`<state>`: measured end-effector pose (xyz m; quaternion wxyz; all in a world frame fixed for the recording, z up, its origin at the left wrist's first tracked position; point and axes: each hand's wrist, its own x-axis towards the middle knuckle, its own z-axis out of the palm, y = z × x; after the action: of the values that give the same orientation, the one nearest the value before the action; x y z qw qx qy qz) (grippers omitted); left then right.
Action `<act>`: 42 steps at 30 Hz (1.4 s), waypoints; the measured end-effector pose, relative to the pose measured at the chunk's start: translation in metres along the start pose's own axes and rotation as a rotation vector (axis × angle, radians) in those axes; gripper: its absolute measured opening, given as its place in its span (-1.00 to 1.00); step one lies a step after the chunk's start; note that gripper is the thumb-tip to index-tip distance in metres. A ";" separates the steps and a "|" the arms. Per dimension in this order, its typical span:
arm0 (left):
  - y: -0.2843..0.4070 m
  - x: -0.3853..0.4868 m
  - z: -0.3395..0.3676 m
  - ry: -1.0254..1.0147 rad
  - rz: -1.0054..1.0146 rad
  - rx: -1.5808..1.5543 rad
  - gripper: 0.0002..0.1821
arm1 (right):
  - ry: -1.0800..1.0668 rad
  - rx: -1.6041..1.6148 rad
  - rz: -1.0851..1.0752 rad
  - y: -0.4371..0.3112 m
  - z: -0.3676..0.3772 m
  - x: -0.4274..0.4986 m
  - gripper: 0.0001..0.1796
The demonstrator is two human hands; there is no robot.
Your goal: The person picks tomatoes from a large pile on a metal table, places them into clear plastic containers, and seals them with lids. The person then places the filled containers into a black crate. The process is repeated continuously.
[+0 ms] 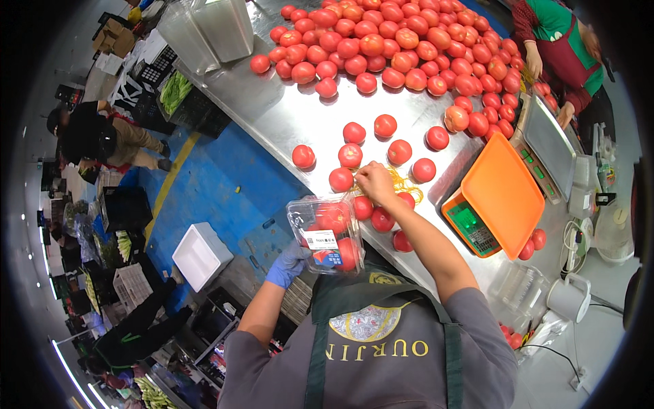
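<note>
My left hand (287, 265), in a blue-violet glove, grips a clear plastic clamshell box (296, 214) by its side, just off the table's near edge. Several red tomatoes (332, 217) fill the box, which bears a printed label (323, 247). My bare right hand (377, 183) reaches down to a loose heap of yellow rubber bands (406, 185) on the steel table (286, 120). Its fingers are bent together at the edge of the bands; whether they pinch one cannot be made out. Loose tomatoes (341, 180) lie around this hand, some partly behind my forearm.
A large tomato pile (368, 45) covers the table's far side. To the right stand an orange-topped scale (503, 194) and a steel-topped scale (549, 143), with a co-worker (562, 56) beyond. Stacked clear boxes (222, 30) sit far left; a white foam box (202, 257) rests on the floor.
</note>
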<state>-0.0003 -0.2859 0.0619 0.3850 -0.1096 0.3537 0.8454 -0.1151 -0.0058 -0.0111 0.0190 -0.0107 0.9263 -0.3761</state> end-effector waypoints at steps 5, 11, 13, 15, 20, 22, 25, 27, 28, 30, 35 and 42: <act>0.024 0.024 0.013 -0.047 0.003 -0.230 -0.09 | -0.248 0.729 0.246 -0.017 -0.046 -0.019 -0.81; 0.029 0.084 0.051 -0.260 -0.003 -0.185 -0.08 | -0.029 0.787 0.134 -0.055 -0.073 -0.049 -0.87; 0.023 0.092 0.055 -0.308 0.025 -0.205 -0.14 | -0.087 0.837 0.263 -0.055 -0.081 -0.057 -0.87; 0.017 0.095 0.053 -0.317 0.014 -0.213 -0.15 | -0.115 0.849 0.359 -0.053 -0.082 -0.066 -0.88; 0.024 0.085 0.041 -0.474 -0.086 -0.312 -0.04 | -0.057 2.055 0.428 -0.047 -0.096 -0.074 -0.76; 0.037 0.084 0.046 -0.443 -0.233 -0.186 -0.05 | -0.186 2.163 0.213 -0.051 -0.114 -0.059 -0.68; 0.058 0.084 0.064 -0.657 -0.336 -0.042 -0.15 | -0.386 1.580 0.231 -0.073 -0.145 -0.020 -0.57; 0.061 0.077 0.079 -0.512 -0.441 0.098 -0.19 | -0.573 1.009 0.179 -0.103 -0.154 0.002 -0.65; 0.063 0.073 0.082 -0.546 -0.513 0.088 -0.20 | -0.696 0.783 -0.093 -0.120 -0.155 0.003 -0.71; 0.065 0.058 0.080 -0.419 -0.470 0.141 -0.17 | -0.966 0.378 -0.380 -0.139 -0.170 -0.002 -0.76; 0.057 0.014 0.034 -0.442 -0.383 -0.263 -0.08 | -0.683 0.601 -0.147 -0.129 -0.167 -0.026 -0.81; 0.050 -0.005 0.003 -0.300 -0.332 -0.268 -0.11 | -0.653 0.498 -0.076 -0.124 -0.118 0.011 -0.75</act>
<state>-0.0331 -0.3094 0.0920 0.5489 -0.0894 0.1547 0.8166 -0.1309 -0.0131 0.1595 0.2999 -0.1587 0.7512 -0.5661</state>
